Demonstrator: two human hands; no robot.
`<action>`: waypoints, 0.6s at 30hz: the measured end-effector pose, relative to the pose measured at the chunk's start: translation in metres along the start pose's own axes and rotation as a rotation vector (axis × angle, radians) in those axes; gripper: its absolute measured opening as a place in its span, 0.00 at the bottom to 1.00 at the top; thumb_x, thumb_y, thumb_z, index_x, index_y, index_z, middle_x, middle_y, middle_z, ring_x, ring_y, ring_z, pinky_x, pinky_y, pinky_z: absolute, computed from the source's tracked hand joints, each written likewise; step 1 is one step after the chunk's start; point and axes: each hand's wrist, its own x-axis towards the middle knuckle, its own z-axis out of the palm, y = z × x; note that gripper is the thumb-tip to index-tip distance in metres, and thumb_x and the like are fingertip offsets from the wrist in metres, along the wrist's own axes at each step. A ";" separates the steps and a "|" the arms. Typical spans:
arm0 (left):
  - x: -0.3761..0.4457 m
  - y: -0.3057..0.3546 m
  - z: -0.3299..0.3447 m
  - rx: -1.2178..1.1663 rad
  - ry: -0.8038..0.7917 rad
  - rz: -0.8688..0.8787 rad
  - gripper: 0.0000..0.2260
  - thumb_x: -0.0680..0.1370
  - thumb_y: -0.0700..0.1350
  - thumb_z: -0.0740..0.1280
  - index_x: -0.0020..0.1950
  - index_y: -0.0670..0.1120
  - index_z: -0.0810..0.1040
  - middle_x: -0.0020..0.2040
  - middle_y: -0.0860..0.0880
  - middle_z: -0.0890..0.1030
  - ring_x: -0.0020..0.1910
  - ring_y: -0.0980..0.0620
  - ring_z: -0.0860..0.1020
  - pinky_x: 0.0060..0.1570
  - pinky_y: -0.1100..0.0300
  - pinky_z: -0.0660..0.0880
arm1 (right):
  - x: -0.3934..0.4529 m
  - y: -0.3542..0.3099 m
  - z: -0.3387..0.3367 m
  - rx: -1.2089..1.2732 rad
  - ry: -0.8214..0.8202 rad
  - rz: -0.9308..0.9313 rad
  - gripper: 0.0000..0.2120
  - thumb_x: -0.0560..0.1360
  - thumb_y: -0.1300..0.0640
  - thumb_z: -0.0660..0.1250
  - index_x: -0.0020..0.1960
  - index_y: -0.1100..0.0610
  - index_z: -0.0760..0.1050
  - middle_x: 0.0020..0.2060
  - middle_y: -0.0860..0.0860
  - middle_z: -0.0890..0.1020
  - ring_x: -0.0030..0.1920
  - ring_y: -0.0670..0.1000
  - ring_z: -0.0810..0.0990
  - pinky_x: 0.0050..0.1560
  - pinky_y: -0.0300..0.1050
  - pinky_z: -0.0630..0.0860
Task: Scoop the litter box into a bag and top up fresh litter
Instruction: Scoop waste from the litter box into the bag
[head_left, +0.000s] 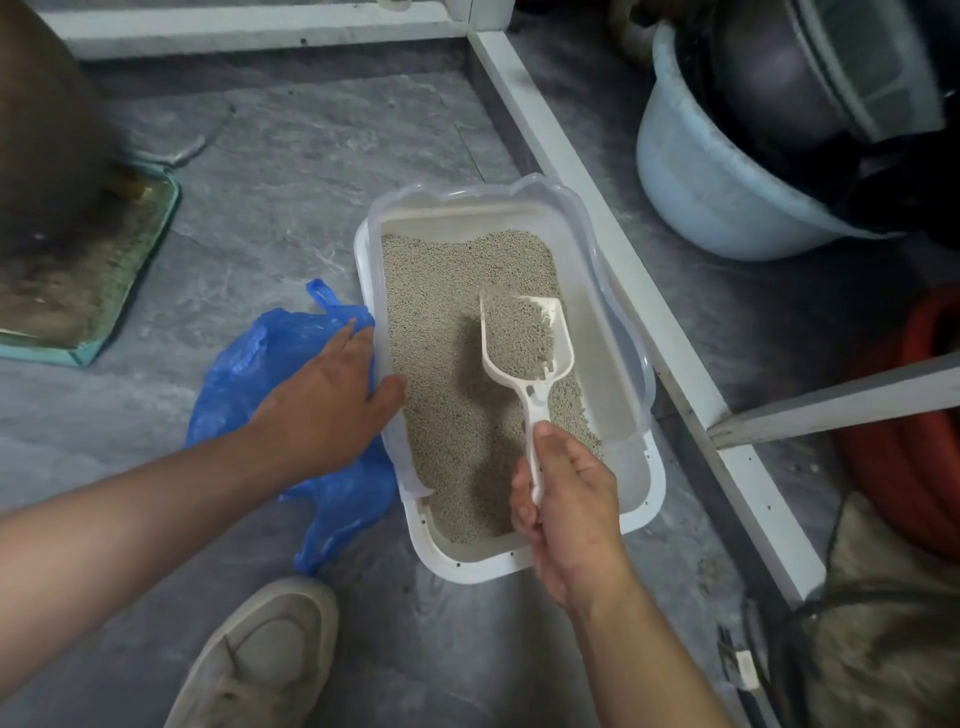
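The right hand grips the handle of a white slotted plastic scoop, heaped with grey granules, above the white rectangular litter box; the left hand, fingers straight, rests on its rim over a crumpled blue plastic bag; beyond, a pale blue plastic tub.

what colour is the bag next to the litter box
Blue, a translucent plastic bag lying on the floor left of the litter box; seen in the head view.
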 end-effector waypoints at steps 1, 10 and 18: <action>0.000 0.000 0.000 0.004 0.002 0.000 0.35 0.73 0.67 0.52 0.74 0.50 0.64 0.76 0.45 0.67 0.77 0.48 0.62 0.73 0.44 0.64 | 0.000 0.000 0.000 -0.003 0.000 -0.002 0.09 0.82 0.53 0.64 0.44 0.55 0.75 0.29 0.54 0.73 0.21 0.48 0.63 0.21 0.34 0.59; 0.001 -0.005 0.000 0.023 0.004 -0.035 0.37 0.73 0.69 0.52 0.77 0.50 0.62 0.76 0.48 0.66 0.77 0.50 0.62 0.73 0.44 0.64 | -0.003 -0.002 0.000 0.007 -0.015 -0.035 0.12 0.82 0.53 0.63 0.42 0.57 0.73 0.28 0.54 0.72 0.22 0.49 0.62 0.21 0.34 0.58; -0.003 0.003 -0.004 0.007 -0.007 -0.069 0.39 0.71 0.70 0.51 0.77 0.50 0.62 0.76 0.48 0.66 0.76 0.48 0.64 0.72 0.44 0.66 | -0.003 -0.003 -0.008 -0.033 -0.005 -0.070 0.10 0.82 0.52 0.63 0.44 0.55 0.75 0.29 0.55 0.73 0.22 0.49 0.63 0.22 0.35 0.59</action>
